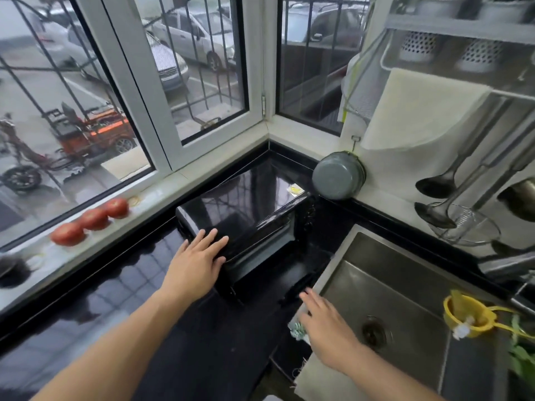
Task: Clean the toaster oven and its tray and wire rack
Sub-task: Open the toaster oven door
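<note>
a: where does the glossy black box-shaped toaster oven (246, 215) sit?

b: in the corner of the shiny black stone counter (121, 287), under the window, just beside the stainless steel sink (405, 287). its dark glass door (260, 250) faces the sink side and looks shut or nearly so; the frame is too dark to be sure.

a: and the hands?

b: the left hand (199, 256) lies flat on the oven's near top edge, fingers spread and pressing on the casing, gripping nothing. that likely steadies the box so it does not slide on the slick counter.

a: the right one?

b: the right hand (324, 322) hovers low by the sink's rim, fingers loosely extended toward a dark bar (301, 285) in front of the oven, probably the door handle. it holds nothing. a small crumpled silvery scrap (296, 331) lies just under it.

a: tray and wire rack?

b: not visible; presumably inside the oven.

a: so how far along is the job?

b: apparently at the start, with the oven closed up. three red tomatoes (92, 219) on the pale sill are well apart from the work.
</note>
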